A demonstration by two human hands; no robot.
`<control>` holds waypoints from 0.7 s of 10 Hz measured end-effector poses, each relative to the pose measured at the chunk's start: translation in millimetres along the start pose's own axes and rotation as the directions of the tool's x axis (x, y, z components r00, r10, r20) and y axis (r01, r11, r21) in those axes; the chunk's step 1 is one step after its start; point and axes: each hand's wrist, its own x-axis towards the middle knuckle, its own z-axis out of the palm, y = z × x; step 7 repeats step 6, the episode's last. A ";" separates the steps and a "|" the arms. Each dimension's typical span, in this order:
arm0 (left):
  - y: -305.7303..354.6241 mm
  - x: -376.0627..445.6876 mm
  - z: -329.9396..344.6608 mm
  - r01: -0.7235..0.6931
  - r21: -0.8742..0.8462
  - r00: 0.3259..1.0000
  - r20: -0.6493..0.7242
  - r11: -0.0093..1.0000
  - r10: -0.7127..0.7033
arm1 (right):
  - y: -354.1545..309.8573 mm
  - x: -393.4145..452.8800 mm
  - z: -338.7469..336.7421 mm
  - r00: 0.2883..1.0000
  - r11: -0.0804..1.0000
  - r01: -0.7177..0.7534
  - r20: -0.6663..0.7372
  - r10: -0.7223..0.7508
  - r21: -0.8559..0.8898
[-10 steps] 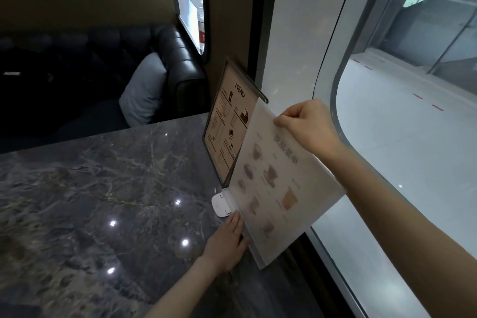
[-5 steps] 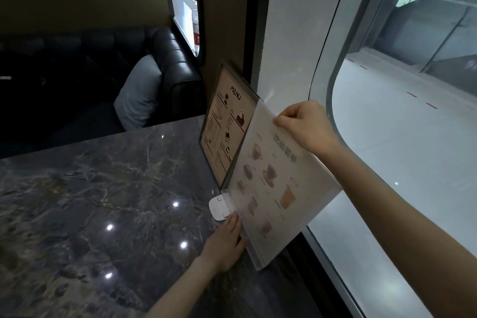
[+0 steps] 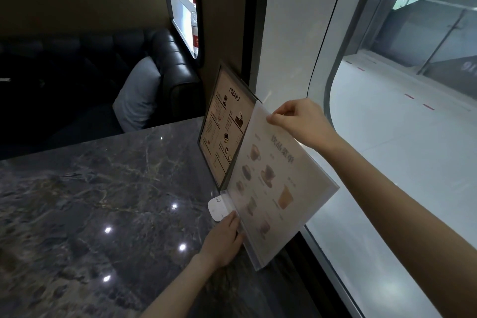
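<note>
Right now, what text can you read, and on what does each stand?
"MENU": top of the brown menu card.
Its item lines: too small to read.
On the translucent menu sheet, pinched by the right hand, left hand touching its lower edge: reversed heading, blurred, unreadable.
On the bottle label: too small.

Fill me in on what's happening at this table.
A person's right hand pinches the top corner of a translucent menu page, which tilts away from the framed MENU page standing behind it. The left hand rests against the translucent page's lower edge, beside the white base on the marble table.
</note>
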 end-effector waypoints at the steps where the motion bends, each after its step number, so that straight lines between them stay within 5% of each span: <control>1: -0.2 1.9 -1.4 0.030 -0.008 0.999 0.014 1.000 -0.030 | 0.1 1.1 1.6 1.000 1.000 0.017 0.000 -0.017 -0.025; 7: -14.7 4.5 -65.0 0.116 -0.233 0.977 -0.147 0.966 -0.153 | -46.2 -2.1 19.6 0.932 0.898 0.358 0.038 -0.360 -0.257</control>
